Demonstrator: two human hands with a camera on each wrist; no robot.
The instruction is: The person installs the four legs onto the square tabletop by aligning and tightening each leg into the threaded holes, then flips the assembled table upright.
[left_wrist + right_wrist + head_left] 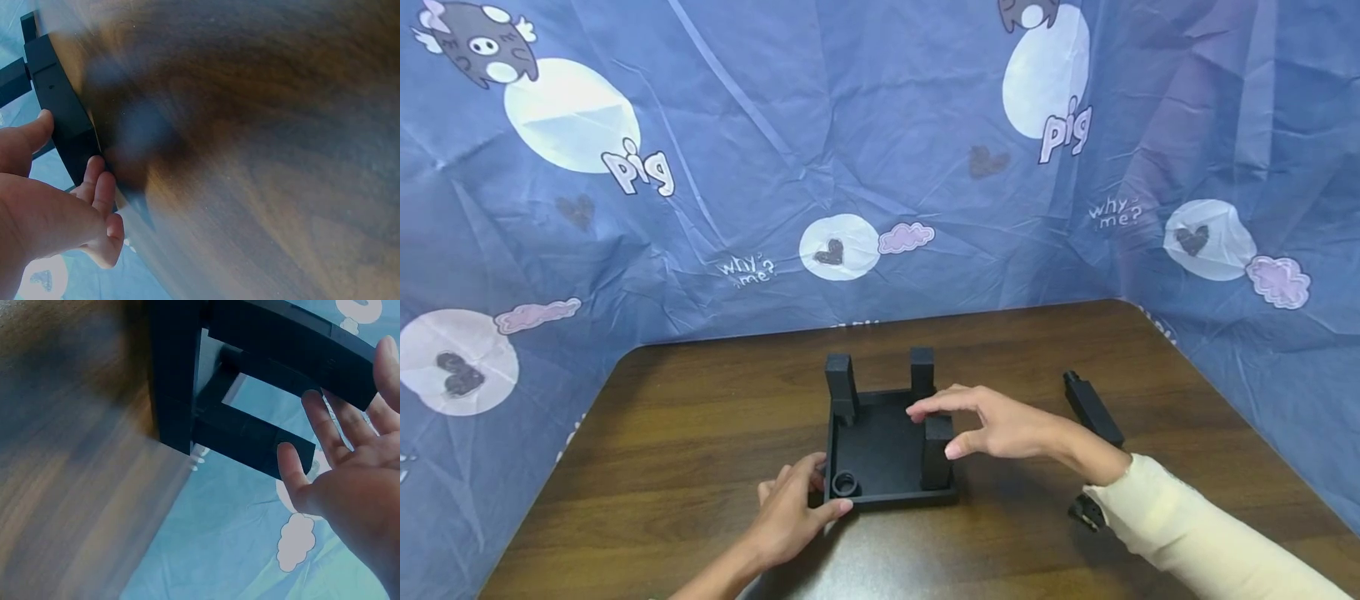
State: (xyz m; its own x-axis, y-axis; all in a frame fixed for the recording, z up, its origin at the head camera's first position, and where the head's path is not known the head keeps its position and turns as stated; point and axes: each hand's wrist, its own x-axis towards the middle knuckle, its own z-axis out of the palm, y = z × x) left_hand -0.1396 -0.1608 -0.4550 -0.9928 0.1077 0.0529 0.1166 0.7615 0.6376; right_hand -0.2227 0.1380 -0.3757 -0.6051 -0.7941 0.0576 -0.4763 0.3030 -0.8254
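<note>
A black square tabletop (883,450) lies upside down with its raised rim upward. Three black legs stand on it: a far left leg (842,385), a far right leg (922,371) and a near right leg (937,458). A round socket (846,484) shows in its near left corner. My left hand (790,512) holds that corner, thumb on the front rim and fingers along the left side. Around the top of the near right leg, my right hand (992,421) is spread, thumb and fingers apart; contact is unclear. The left wrist view shows the left thumb (39,131) against the tabletop's side.
To the right, a loose black leg (1093,408) with a narrower round end lies on the wooden table (700,417), partly behind the right forearm. A small dark object (1086,512) shows beside the cream sleeve (1187,521). Blue printed cloth (760,108) hangs behind the table.
</note>
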